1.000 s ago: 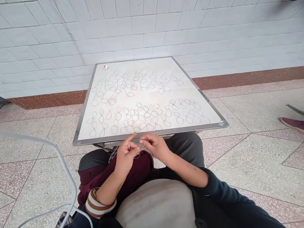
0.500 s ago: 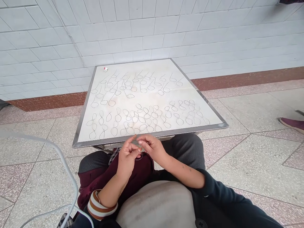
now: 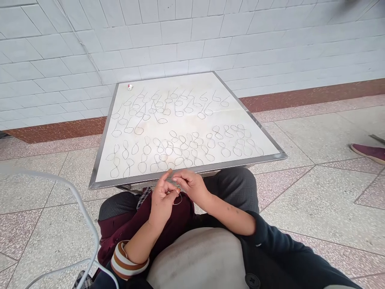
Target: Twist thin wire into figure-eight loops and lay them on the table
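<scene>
My left hand (image 3: 164, 196) pinches a thin wire loop (image 3: 181, 199) between thumb and fingers, just off the table's near edge and over my lap. Close against it, my right hand (image 3: 192, 185) has thumb and forefinger pressed together at the wire; its exact grip is too small to make out. On the white table (image 3: 168, 129) lie many thin wire pieces. Those in the nearer rows are bent into figure-eight shapes (image 3: 144, 154). Farther back, the wire pieces (image 3: 162, 120) each have a single loop with a straight tail.
A small white and red object (image 3: 130, 87) sits at the table's far left corner. Metal trim (image 3: 99, 160) edges the table, which stands against a tiled wall (image 3: 177, 32). Pale grey tubing (image 3: 90, 224) curves at lower left. A person's shoe (image 3: 368, 152) is at far right.
The wire loop hangs slightly more to the right and looks larger below my fingers. My hands stay nearly in place, and the view has shifted a little.
</scene>
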A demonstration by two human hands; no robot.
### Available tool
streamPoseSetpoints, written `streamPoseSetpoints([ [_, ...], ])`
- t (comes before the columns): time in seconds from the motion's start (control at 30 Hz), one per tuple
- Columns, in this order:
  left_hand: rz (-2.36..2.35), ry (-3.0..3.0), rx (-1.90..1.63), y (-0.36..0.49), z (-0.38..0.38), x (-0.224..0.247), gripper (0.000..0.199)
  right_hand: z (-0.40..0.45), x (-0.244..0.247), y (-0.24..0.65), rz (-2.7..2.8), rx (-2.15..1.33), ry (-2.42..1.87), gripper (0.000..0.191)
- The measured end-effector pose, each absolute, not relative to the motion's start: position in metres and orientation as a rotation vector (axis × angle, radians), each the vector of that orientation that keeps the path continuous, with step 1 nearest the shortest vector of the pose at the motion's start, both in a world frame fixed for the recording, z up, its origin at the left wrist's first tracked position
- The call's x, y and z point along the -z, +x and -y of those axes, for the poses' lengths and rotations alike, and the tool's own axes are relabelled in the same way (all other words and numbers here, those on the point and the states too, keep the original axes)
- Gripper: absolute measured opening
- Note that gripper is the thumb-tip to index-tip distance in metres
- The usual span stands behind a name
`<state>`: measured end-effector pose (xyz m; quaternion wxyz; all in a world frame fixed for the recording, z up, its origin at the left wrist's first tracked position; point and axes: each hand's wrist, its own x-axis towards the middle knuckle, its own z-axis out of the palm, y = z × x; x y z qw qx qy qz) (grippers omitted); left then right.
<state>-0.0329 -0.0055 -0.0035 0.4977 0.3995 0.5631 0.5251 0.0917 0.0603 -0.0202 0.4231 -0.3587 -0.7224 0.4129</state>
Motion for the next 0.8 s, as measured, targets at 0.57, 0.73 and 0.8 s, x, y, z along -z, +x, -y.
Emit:
streamPoseSetpoints([
  [0.57,-1.230,0.834,-1.284,-0.0324,0.0082,0.0056,0.066,-0.0610,0.0192,0.0931,1.607,-1.389,-0.875,0.018],
  [0.73,-1.254,0.915,-1.291,-0.0330,0.0093,0.0084,0.064,-0.0621,0.0207,0.0907,1.602,-1.386,-0.891,0.018],
  [0.8,-1.267,0.960,-1.304,-0.0329,0.0096,0.0077,0.062,-0.0615,0.0203,0.0890,1.558,-1.441,-0.899,0.020],
])
